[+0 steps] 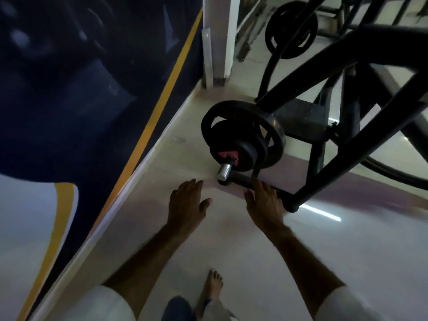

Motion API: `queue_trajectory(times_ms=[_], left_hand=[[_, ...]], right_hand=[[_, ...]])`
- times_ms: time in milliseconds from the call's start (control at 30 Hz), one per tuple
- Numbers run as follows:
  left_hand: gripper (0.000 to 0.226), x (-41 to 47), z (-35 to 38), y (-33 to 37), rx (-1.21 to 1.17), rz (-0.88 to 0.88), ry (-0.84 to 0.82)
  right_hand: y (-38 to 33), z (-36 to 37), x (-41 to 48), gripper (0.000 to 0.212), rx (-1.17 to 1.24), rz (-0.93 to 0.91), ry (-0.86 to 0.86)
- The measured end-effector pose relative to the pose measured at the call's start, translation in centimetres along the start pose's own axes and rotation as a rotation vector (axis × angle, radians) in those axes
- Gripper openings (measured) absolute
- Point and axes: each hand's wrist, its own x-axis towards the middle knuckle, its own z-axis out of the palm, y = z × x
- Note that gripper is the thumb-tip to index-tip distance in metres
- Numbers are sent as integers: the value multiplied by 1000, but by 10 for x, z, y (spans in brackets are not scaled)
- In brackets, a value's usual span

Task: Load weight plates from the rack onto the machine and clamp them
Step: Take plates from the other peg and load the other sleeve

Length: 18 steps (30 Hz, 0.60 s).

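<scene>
Here both hands reach out flat with fingers loosely spread. The left hand (187, 202) holds nothing; the right hand (264, 202) lies over a black tube (243, 179) of the machine (361, 144), though I cannot tell whether it touches. Just beyond the fingertips, round black weight plates (243, 135) sit stacked on a shiny steel sleeve (224, 171), with a red clamp (228, 156) against the smallest.

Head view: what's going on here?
A person stands by a black tubular gym machine. Black round weight plates sit on its shiny metal sleeve, a red clamp against the outermost. Both the left hand and right hand are open and hold nothing; the right is by the machine's black base bar.
</scene>
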Motion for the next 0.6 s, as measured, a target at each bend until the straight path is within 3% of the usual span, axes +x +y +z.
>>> queue_trajectory(times_ms=[333, 467, 600], left_hand=[[63, 190, 51, -42, -75, 134, -132], [81, 257, 99, -52, -337, 60, -202], [79, 296, 148, -53, -603, 54, -90]], right_hand=[[23, 73, 119, 65, -40, 224, 3], [45, 115, 171, 70, 141, 306, 117], [59, 164, 210, 60, 375, 317, 316]])
